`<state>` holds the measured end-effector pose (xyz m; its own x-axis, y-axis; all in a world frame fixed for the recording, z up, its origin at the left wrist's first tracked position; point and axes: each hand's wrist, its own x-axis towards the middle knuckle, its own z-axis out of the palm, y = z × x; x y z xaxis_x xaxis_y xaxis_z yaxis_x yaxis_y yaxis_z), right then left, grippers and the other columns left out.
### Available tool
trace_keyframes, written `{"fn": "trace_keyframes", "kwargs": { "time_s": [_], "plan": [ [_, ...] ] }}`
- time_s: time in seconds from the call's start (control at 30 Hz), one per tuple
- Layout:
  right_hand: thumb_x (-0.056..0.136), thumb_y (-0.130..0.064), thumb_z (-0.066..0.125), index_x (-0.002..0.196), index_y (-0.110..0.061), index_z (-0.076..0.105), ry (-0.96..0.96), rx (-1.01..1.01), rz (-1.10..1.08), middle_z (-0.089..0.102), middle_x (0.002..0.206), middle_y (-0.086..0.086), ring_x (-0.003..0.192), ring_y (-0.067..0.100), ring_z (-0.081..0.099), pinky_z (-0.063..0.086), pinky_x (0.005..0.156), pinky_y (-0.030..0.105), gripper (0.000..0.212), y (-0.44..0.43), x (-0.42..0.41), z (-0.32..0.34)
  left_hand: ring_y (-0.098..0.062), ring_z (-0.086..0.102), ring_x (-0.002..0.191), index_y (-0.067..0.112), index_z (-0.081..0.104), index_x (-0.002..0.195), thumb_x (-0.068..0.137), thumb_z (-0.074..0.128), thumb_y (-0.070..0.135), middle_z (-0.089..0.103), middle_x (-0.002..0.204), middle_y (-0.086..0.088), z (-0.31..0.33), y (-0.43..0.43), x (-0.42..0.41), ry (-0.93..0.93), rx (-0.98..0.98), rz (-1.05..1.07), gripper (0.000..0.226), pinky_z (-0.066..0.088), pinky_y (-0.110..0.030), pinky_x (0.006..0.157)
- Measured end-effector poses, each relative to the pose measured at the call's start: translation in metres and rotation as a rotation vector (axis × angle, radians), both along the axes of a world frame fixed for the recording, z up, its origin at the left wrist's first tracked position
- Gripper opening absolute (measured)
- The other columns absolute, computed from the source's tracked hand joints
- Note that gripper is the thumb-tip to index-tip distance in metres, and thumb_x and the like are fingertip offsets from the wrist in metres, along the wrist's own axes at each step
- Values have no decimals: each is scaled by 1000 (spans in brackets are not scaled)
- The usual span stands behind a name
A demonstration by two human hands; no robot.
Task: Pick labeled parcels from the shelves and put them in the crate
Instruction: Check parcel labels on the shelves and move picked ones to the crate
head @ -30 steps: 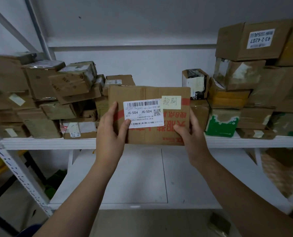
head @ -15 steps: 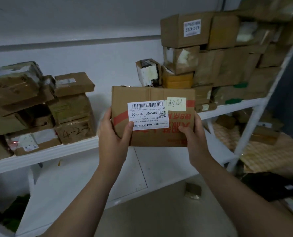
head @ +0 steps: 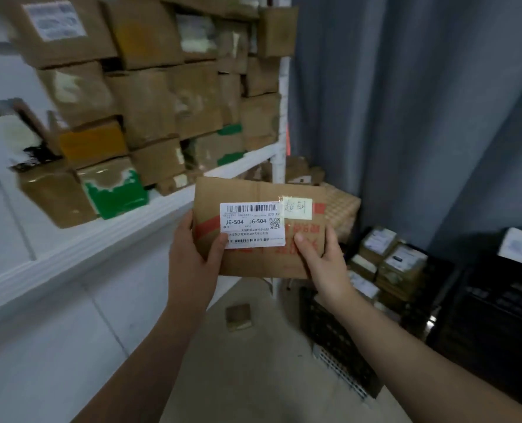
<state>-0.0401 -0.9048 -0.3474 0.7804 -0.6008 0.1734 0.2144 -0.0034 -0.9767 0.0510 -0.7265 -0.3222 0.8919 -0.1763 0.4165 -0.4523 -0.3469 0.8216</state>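
Observation:
I hold a flat brown cardboard parcel upright in front of me, clear of the shelf. It carries a white barcode label reading J6-S04 and a pale yellow handwritten note. My left hand grips its left edge, thumb on the label's lower corner. My right hand grips the lower right edge, thumb on the red print. A black plastic crate stands on the floor at the lower right, with several labeled parcels in it.
White shelves run along the left, stacked with many brown boxes. A white shelf post stands behind the parcel. A grey curtain hangs at the right. One small box lies on the floor. A second black crate is at far right.
My view has swung to the right, away from the shelf, with the parcel held in both hands. The black crates and the curtain have come into sight.

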Motion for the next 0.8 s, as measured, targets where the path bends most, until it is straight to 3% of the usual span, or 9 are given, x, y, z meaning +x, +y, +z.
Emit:
{"fn": "trace_keyframes", "kwargs": {
  "time_s": [0.1,0.2,0.37,0.5,0.67,0.8],
  "plan": [
    [89,-28,64,139,-25,39,78,10,-72,65,117,-8,105,5,64,53,91,28,56,-58,-31,-18,-10,44,122,21,32,144,91,58,35,45,140,3,-19,-65,-13,64,30,-115,61,41,-37,103],
    [81,-40,67,138,-27,40,148,13,-162,64,121,-6,109,10,63,52,95,37,64,-111,-62,-34,-19,45,127,21,31,145,95,52,34,44,143,-1,-40,-124,-23,108,89,-213,56,40,-40,104],
    [87,-33,66,137,-24,44,269,19,-287,65,116,-9,105,6,64,53,91,28,56,-181,-107,-60,-21,45,128,20,32,144,98,46,30,44,143,-2,-66,-210,-40,183,171,-347,49,38,-35,103],
    [88,-35,65,136,-25,45,352,65,-368,66,118,-7,106,9,64,52,95,38,53,-218,-126,-85,-18,47,123,24,32,143,99,45,29,47,138,2,-88,-261,-41,247,219,-468,46,42,-41,100],
    [85,-35,68,134,-27,31,443,253,-403,59,113,-12,102,6,61,55,81,23,62,-242,-122,-117,-19,48,122,26,29,145,97,48,33,46,138,4,-127,-309,-17,321,379,-569,52,44,-42,97],
    [84,-30,71,128,-17,32,616,376,-433,59,116,-1,108,17,60,51,95,40,61,-257,-95,-161,-13,55,107,19,43,134,91,59,26,56,122,4,-168,-340,19,380,529,-674,46,47,-30,85]
  ]
}}
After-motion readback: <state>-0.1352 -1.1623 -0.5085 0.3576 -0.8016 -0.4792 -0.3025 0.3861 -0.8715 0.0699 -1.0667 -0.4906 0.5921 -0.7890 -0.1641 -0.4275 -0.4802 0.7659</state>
